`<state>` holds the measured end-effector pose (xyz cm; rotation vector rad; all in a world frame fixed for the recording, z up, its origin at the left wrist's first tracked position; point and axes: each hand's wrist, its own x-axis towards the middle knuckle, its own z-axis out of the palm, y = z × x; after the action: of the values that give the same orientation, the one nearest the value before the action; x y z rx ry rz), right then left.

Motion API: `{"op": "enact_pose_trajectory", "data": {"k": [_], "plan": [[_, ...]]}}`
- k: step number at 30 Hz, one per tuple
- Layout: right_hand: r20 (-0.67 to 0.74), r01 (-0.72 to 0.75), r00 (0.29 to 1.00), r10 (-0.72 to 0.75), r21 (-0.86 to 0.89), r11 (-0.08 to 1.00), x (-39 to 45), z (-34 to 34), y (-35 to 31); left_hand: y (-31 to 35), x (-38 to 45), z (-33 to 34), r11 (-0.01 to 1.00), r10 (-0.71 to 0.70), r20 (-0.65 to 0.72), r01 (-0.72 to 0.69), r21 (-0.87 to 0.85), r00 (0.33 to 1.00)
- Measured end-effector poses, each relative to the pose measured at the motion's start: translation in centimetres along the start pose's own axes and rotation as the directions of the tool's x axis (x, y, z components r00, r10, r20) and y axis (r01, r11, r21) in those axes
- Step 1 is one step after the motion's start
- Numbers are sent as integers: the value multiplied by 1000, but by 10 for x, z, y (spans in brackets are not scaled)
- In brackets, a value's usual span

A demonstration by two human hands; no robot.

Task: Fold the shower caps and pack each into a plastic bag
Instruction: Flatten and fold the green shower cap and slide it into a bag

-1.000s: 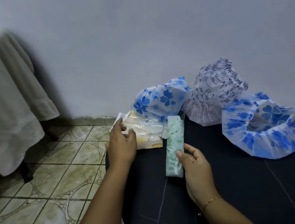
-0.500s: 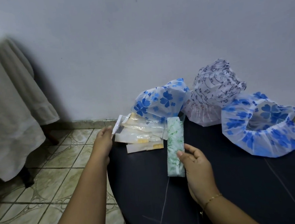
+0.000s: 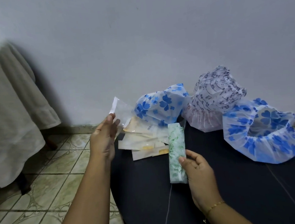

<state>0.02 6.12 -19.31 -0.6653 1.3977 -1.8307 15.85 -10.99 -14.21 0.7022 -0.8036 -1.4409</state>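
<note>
Two hands over dark counter (image 3: 237,184), left hand (image 3: 103,141) pinching clear plastic bag (image 3: 121,112) aloft, right hand (image 3: 198,175) fingers gripping folded green shower cap (image 3: 176,150) near left edge.

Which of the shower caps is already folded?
The green-patterned shower cap, a flat narrow strip gripped by the right hand. The three others behind it, two blue-flowered and one black-patterned, sit puffed open.

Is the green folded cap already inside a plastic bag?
No: the green folded cap lies bare on the dark table under the right hand, while the left hand holds the clear bag apart.
</note>
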Motion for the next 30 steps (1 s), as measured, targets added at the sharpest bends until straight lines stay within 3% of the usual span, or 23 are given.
{"op": "enact_pose_trajectory", "data": {"k": [8,12,14,18,21,25,30], "plan": [[-27,-16,999,16,-3,1000,-2,1,-2,19,-10,3,948,-57,58,72,-311,997],[-67,-55,996,61,90,994,-2,1,-5,31,-19,6,876,-96,79,122,-467,992],[-94,-94,989,112,175,980,-4,-2,-8,34,-28,12,876,-108,87,136,-462,990],[-96,-169,975,199,253,953,-13,-26,-20,25,-56,29,949,-164,133,193,-248,977],[-13,-193,981,193,35,981,-23,-60,-36,8,-87,50,972,-233,188,224,72,954],[19,-202,976,218,-310,929,-34,-106,-61,-27,-115,68,862,-350,228,218,457,909],[11,-133,986,165,-536,833,-48,-154,-77,-62,-134,70,715,-371,241,109,691,897]]}}
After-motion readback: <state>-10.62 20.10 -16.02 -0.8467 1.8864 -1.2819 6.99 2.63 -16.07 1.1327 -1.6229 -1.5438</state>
